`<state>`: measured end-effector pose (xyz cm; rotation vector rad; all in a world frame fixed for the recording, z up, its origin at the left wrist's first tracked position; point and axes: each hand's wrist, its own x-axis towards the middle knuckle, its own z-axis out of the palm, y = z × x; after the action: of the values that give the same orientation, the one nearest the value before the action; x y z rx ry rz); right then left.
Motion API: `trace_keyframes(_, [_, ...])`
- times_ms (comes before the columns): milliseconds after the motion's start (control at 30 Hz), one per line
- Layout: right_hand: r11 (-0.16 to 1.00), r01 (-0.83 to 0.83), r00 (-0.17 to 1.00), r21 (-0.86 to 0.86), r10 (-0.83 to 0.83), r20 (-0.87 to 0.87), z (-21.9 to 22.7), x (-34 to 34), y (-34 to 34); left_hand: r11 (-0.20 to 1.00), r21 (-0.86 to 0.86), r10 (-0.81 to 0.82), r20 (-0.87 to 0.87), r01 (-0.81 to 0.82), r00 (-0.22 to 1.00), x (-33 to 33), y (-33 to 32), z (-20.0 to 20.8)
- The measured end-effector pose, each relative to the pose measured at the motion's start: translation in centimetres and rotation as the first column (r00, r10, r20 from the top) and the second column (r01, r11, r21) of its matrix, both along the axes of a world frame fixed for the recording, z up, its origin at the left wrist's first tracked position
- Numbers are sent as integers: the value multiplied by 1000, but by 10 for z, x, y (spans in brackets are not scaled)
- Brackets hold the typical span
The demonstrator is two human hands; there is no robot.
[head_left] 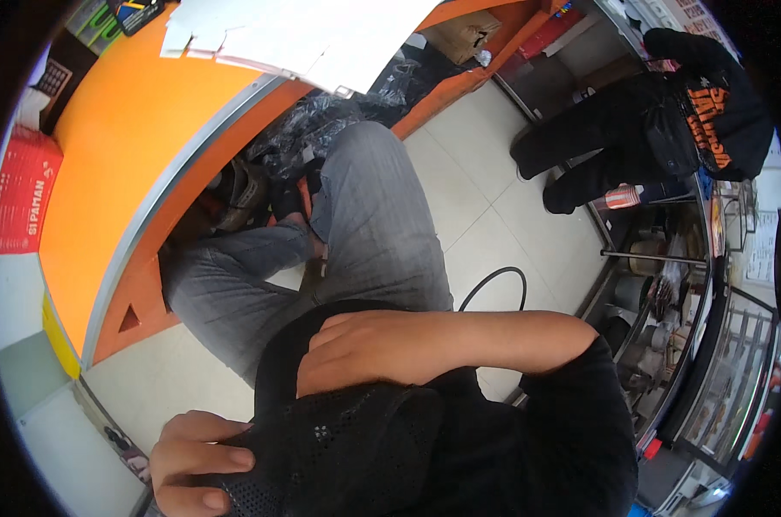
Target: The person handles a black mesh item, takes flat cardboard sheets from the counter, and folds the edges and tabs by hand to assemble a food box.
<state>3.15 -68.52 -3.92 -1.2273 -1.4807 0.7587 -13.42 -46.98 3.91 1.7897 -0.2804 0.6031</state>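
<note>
Close against my body is a black perforated fabric item (351,431), limp, with a small pale mark on it; its exact kind I cannot make out. My left hand (201,461) grips its left edge with bent fingers. My right forearm crosses from the right. My right hand (347,349) is closed, with its fingers folded down behind the item's upper edge. The fingertips are hidden there, so what they hold does not show. Below the hands' far side are my grey trousers (377,220).
An orange counter (119,155) curves along the left, with a red box (24,189) and white sheets (295,39) on it. Dark plastic bags (321,121) fill the space beneath. A person in black (666,108) stands at the right by loaded shelves (640,302). A black cable (498,271) loops over the tiles.
</note>
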Motion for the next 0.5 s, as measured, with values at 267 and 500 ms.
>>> trace_keyframes(267, [995, 41, 999, -90, -38, 34, 6, 10, -21, 985, -80, -154, -32, 151, 988, 23, 4, -9])
trace_keyframes(500, [717, 508, 833, -478, -268, 483, -3, 38, -121, 804, -61, -528, -530, 591, 664, 138, -41, -119])
